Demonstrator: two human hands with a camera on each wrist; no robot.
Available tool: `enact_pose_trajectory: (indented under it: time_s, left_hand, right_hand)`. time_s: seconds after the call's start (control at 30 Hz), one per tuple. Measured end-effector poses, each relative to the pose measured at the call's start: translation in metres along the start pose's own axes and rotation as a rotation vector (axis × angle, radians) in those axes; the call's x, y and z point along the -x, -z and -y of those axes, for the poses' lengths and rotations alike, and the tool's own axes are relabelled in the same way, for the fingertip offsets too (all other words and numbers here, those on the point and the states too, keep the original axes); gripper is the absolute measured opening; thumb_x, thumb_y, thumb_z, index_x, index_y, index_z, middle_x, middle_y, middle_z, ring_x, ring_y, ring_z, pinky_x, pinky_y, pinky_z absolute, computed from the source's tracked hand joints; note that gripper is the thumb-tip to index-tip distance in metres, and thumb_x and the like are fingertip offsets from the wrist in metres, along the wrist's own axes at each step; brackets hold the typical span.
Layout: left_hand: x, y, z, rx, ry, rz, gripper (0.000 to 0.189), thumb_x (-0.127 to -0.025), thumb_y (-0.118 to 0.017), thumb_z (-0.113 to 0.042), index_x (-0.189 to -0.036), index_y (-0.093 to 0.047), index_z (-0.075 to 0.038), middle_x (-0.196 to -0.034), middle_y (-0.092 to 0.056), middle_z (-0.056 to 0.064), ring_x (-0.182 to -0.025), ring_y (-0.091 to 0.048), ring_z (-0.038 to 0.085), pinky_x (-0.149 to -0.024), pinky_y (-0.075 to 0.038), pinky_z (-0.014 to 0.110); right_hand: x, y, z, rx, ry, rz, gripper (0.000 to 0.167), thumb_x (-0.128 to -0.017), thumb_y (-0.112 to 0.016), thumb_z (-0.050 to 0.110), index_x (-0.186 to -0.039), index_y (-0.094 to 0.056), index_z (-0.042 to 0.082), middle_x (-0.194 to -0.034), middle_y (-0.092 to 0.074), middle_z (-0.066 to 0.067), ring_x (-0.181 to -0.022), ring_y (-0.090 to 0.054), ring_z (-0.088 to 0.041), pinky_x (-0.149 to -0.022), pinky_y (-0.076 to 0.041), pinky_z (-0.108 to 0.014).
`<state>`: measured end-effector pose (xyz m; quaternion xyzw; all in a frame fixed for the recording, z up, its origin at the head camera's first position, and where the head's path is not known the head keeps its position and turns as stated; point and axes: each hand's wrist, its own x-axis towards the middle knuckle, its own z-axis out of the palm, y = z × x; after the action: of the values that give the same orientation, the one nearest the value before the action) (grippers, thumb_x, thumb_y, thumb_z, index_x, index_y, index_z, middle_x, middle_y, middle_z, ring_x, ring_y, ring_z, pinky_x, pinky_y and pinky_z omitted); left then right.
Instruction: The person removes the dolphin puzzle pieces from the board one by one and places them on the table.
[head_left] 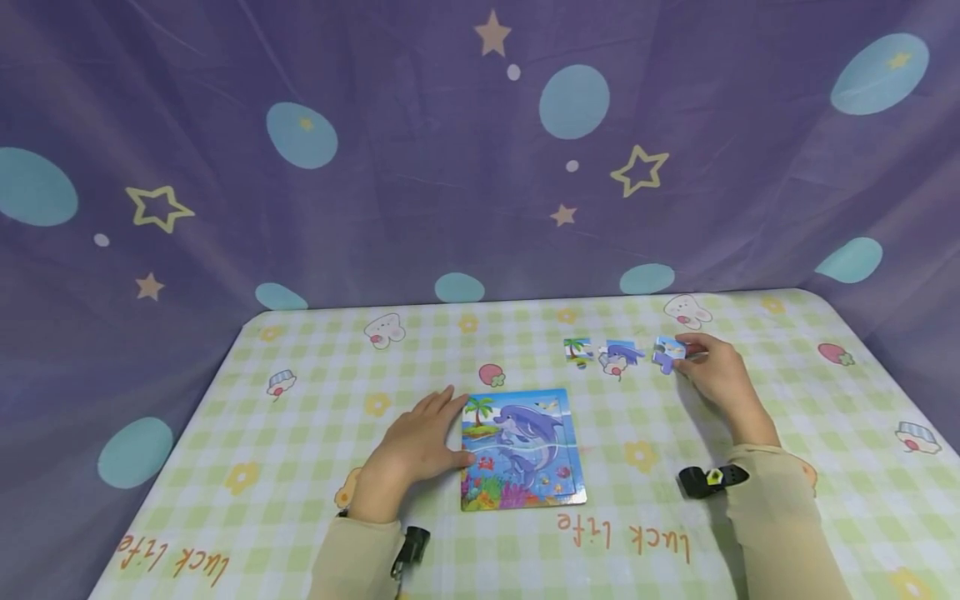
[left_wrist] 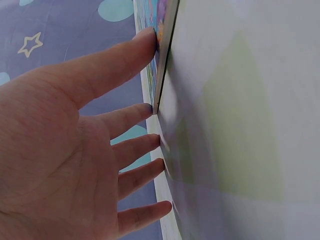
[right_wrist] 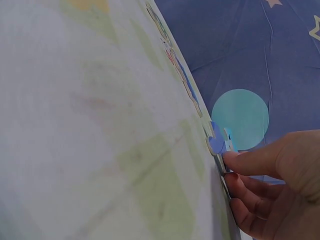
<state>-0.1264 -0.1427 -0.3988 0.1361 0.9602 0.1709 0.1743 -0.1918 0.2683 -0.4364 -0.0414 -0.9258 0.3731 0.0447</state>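
Note:
A square dolphin puzzle board (head_left: 517, 450) lies flat on the table, its picture showing dolphins, a palm tree and coral. My left hand (head_left: 420, 442) rests along its left edge with fingers spread; the thumb (left_wrist: 135, 50) touches the picture near the edge, and the other fingertips come down at the corner and tablecloth. To the upper right, my right hand (head_left: 720, 371) pinches a blue-and-purple puzzle piece (head_left: 667, 354) between thumb and fingers, low over the cloth. Left of it lie a dolphin piece (head_left: 621, 352) and a palm-tree piece (head_left: 577, 350).
A green checked tablecloth (head_left: 300, 450) with printed fruit, flowers and lettering covers the table. Behind it hangs a purple curtain (head_left: 420, 167) with stars and blue ovals. Each wrist wears a black strap with a small camera (head_left: 701, 482).

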Motion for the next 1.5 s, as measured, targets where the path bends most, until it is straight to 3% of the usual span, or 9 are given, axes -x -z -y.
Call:
enact_pose_trajectory:
  time_s: [0.6,0.8,1.0,1.2,1.5]
  left_hand:
    - [-0.002,-0.001,0.002,-0.004,-0.002,0.005,0.085,-0.085,-0.076,-0.040,-0.154,-0.036,-0.012,-0.162,-0.025,0.012,-0.147,-0.022,0.035,-0.114,-0.027,0.058]
    - [-0.002,-0.001,0.001,0.001,0.000,0.008,0.085,-0.084,-0.076,-0.039,-0.154,-0.036,-0.012,-0.162,-0.024,0.012,-0.148,-0.021,0.035,-0.115,-0.026,0.058]
    - [0.000,0.001,0.002,0.013,-0.009,0.012,0.086,-0.084,-0.076,-0.039,-0.154,-0.035,-0.011,-0.162,-0.024,0.013,-0.147,-0.021,0.036,-0.115,-0.026,0.058]
    - [0.000,0.002,0.005,0.041,-0.025,0.016,0.088,-0.082,-0.078,-0.038,-0.154,-0.035,-0.011,-0.162,-0.024,0.013,-0.147,-0.021,0.036,-0.115,-0.025,0.057]
    - [-0.001,0.003,0.012,0.109,-0.082,0.023,0.098,-0.071,-0.088,-0.037,-0.153,-0.039,-0.013,-0.162,-0.023,0.016,-0.148,-0.018,0.039,-0.117,-0.019,0.059]
  right_hand:
    - [0.000,0.001,0.000,-0.002,-0.019,-0.001,0.045,-0.091,-0.068,0.006,-0.132,-0.055,-0.008,-0.117,-0.060,-0.032,-0.104,-0.062,-0.047,-0.087,-0.049,-0.055]
    - [0.001,0.002,0.006,-0.026,0.008,0.019,0.041,-0.094,-0.066,0.010,-0.131,-0.057,-0.006,-0.116,-0.062,-0.027,-0.101,-0.065,-0.041,-0.075,-0.051,-0.036]
    - [0.001,0.002,0.022,-0.060,0.090,0.040,0.037,-0.095,-0.067,0.013,-0.126,-0.062,-0.005,-0.110,-0.067,-0.023,-0.094,-0.067,-0.035,-0.069,-0.050,-0.024]
    - [0.006,-0.004,0.045,-0.083,0.139,0.066,0.030,-0.094,-0.067,0.009,-0.121,-0.065,-0.004,-0.108,-0.068,-0.022,-0.088,-0.064,-0.030,-0.068,-0.049,-0.027]
    - [0.015,-0.024,0.076,-0.110,0.211,0.142,0.027,-0.094,-0.066,0.006,-0.119,-0.065,-0.003,-0.103,-0.068,-0.019,-0.085,-0.066,-0.030,-0.066,-0.050,-0.031]
